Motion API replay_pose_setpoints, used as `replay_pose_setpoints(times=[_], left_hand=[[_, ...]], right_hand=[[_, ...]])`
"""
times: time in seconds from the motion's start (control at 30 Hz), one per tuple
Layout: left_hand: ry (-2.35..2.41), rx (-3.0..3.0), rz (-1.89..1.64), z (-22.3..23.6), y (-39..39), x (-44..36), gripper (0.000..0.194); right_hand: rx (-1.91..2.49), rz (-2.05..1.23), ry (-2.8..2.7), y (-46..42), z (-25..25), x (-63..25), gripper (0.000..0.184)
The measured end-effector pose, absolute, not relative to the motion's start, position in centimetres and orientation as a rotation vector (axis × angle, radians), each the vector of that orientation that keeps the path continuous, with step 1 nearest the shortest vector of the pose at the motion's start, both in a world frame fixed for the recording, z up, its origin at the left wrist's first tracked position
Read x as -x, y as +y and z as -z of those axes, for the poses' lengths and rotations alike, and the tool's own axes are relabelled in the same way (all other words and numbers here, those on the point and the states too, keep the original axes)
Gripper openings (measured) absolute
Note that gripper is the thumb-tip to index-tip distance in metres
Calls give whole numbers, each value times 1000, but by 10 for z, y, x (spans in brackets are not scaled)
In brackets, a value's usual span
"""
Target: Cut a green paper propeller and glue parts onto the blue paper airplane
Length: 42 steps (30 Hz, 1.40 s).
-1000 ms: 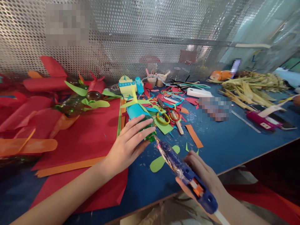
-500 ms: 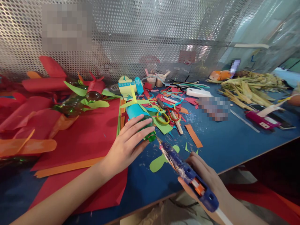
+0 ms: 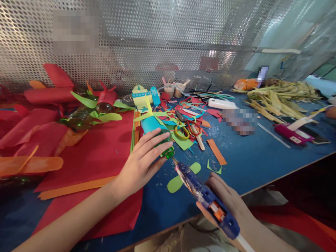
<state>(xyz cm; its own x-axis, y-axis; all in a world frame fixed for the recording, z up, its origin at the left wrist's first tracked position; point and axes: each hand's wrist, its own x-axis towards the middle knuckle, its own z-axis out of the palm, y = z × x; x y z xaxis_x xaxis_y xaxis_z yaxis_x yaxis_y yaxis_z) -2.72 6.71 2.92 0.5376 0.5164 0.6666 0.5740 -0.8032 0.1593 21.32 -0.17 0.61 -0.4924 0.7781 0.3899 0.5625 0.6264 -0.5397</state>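
Observation:
My left hand (image 3: pixel 147 157) is wrapped over a green plastic bottle (image 3: pixel 168 151) lying on its side, its neck pointing toward me. Blue paper (image 3: pixel 151 124) covers the bottle's far part, and a yellow-green paper piece (image 3: pixel 149 113) stands beyond it. In my right hand (image 3: pixel 223 196) is a dark blue glue gun (image 3: pixel 201 187) with a white glue stick in its rear. Its nozzle is at the bottle's mouth; whether they touch I cannot tell. Below the gun lies a light green paper propeller (image 3: pixel 175 184), partly hidden by the gun.
Paper scraps and scissors (image 3: pixel 193 129) lie beyond the bottle. Red paper sheets (image 3: pixel 105 147) and an orange strip (image 3: pixel 76 187) are on the left, beside paper-and-bottle planes (image 3: pixel 47 136). Dried husks (image 3: pixel 278 98) and a magenta device (image 3: pixel 291 133) lie at right. A perforated metal wall (image 3: pixel 168 31) stands behind.
The glue gun and my right hand have shifted slightly left and down, bringing the nozzle closer under the bottle's mouth. My left hand and the bottle are almost unmoved.

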Motion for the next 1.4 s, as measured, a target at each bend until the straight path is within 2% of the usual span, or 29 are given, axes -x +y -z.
replay_pose_setpoints(times=[0.33,0.7,0.93,1.4], left_hand=[[-948,2689,1131,-29,67,27,34],[-952,2704,1120,-31,66,27,32],[-961,2694,1125,-30,66,28,37],[-972,2692,1105,-30,65,28,37]], right_hand=[[991,-508,-2230,-3,-10,-204,15],[966,-421,-2170,1,-8,-197,14],[960,-499,-2199,-2,-12,-202,14],[1129,-308,-2129,-3,-19,-219,7]])
